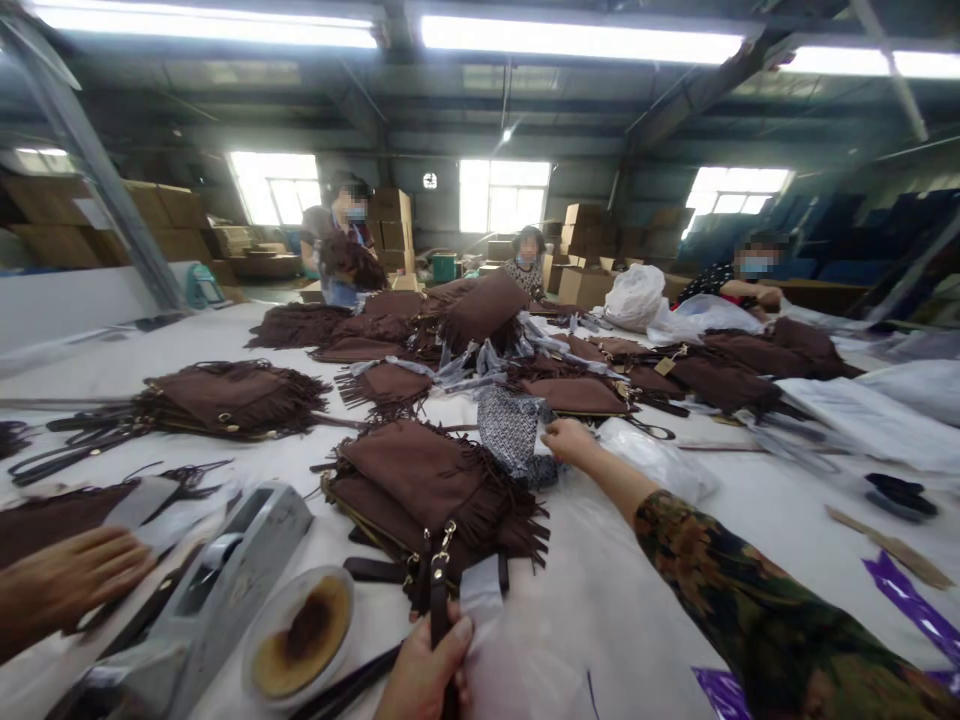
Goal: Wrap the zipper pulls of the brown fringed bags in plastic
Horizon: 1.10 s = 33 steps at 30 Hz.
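A brown suede fringed bag [435,480] lies on the white table [757,500] in front of me. My left hand [426,672] is at the bottom edge, its fingers closed round the bag's dark strap [437,600], beside the edge of a clear plastic bag [480,600]. My right hand [570,440], on a camouflage-patterned sleeve, reaches forward over the table. It pinches the edge of a grey-and-white patterned cloth piece [510,428] just beyond the bag.
A grey tape dispenser [210,590] and a round dish [304,635] sit at the lower left, near another person's hand [71,580]. More brown fringed bags [232,398] are heaped across the table. Three people work at the far side. Cardboard boxes [585,230] stand behind.
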{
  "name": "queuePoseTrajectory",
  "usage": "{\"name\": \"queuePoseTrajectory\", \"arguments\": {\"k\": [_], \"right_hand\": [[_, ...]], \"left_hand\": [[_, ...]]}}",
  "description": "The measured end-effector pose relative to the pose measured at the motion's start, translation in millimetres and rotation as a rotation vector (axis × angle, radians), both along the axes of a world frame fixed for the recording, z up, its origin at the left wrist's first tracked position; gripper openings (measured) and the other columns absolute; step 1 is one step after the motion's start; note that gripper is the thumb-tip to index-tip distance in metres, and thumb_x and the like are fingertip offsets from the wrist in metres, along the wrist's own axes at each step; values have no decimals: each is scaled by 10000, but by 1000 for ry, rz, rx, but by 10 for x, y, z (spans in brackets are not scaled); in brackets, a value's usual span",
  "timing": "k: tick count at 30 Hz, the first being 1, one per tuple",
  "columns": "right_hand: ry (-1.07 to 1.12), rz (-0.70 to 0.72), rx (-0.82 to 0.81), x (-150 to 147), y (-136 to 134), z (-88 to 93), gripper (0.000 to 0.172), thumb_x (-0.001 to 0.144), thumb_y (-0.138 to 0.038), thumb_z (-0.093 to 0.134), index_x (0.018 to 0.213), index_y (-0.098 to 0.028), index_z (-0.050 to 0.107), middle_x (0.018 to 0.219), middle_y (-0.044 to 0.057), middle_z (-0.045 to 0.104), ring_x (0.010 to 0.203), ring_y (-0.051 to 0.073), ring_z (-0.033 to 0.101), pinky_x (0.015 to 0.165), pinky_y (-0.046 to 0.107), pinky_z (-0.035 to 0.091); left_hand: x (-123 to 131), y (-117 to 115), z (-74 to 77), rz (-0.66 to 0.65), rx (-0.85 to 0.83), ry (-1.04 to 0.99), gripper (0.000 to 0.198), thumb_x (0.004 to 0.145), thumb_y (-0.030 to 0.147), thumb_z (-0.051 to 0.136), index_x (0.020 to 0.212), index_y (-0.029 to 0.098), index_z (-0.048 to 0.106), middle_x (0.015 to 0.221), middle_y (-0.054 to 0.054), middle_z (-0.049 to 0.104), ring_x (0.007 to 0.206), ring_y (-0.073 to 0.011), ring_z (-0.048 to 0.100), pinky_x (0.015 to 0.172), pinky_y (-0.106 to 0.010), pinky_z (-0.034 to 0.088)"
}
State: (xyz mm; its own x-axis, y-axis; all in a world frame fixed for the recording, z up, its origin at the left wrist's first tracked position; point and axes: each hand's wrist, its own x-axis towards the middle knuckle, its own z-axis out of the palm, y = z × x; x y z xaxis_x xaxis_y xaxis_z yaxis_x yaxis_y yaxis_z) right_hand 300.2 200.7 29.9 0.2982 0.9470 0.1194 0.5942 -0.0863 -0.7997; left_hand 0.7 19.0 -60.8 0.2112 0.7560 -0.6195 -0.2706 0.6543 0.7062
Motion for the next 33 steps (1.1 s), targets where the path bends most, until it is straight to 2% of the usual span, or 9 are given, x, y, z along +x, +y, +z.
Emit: {"name": "queuePoseTrajectory", "arguments": {"k": [4,7,10,14,18,22,28,31,33], "right_hand": [[-56,49,16,-94,-792,-131,217,828,-346,632,728,-159,684,773,58,670,782,180,585,679,278,426],[79,281,-139,-541,-1417,-351,420,845,-515,541,640,-175,678,589,25,623,549,149,523,508,261,354],[256,440,-259,-1043,-1803,-496,489,821,-578,537,584,-166,650,539,22,586,512,140,476,481,256,318],[490,336,-237,-1346,-1871,-446,377,742,-515,630,700,-146,700,548,7,585,510,127,446,499,256,329],[504,296,-160,-1233,-1922,-255,301,693,-438,689,722,-140,719,532,-9,564,519,118,431,510,251,323],[467,281,-196,-1083,-2284,-151,292,687,-420,705,601,-144,662,521,-8,546,515,109,426,512,248,309],[474,358,-384,-1274,-2893,-310,242,717,-373,672,617,-153,656,536,-23,522,521,103,406,509,245,281],[495,318,-354,-1386,-2991,-431,226,728,-364,661,635,-158,658,557,-24,535,540,109,418,521,245,292],[473,281,-323,-1408,-2983,-475,223,727,-360,663,626,-161,655,557,-22,548,544,114,431,528,247,306]], "left_hand": [[61,-138,152,71,144,-98,565,555,493,856,915,199,535,569,92,435,450,-52,398,432,-172,378],[72,-164,194,61,173,-125,524,595,446,846,909,193,511,596,97,436,455,-42,391,443,-168,376],[83,-187,190,-20,214,-137,467,656,443,808,904,186,507,557,96,438,446,-47,386,446,-166,350],[100,-237,186,-73,285,-154,452,663,444,805,887,169,526,551,83,468,454,-52,402,455,-170,338],[50,-298,201,-29,303,-227,456,725,515,734,936,152,555,711,12,586,505,-65,474,479,-191,386],[-91,-370,261,-139,264,-258,471,777,551,666,980,131,604,833,-82,657,658,-141,605,564,-240,460],[-184,-281,546,-196,282,-303,394,728,459,766,891,115,664,717,-14,582,549,-65,500,495,-182,365],[-153,-212,613,-209,275,-298,390,698,424,802,902,121,663,614,47,481,462,-25,379,424,-161,230],[-139,-207,608,-218,276,-264,392,684,404,816,897,113,660,612,44,493,471,-29,405,438,-164,264]]}}
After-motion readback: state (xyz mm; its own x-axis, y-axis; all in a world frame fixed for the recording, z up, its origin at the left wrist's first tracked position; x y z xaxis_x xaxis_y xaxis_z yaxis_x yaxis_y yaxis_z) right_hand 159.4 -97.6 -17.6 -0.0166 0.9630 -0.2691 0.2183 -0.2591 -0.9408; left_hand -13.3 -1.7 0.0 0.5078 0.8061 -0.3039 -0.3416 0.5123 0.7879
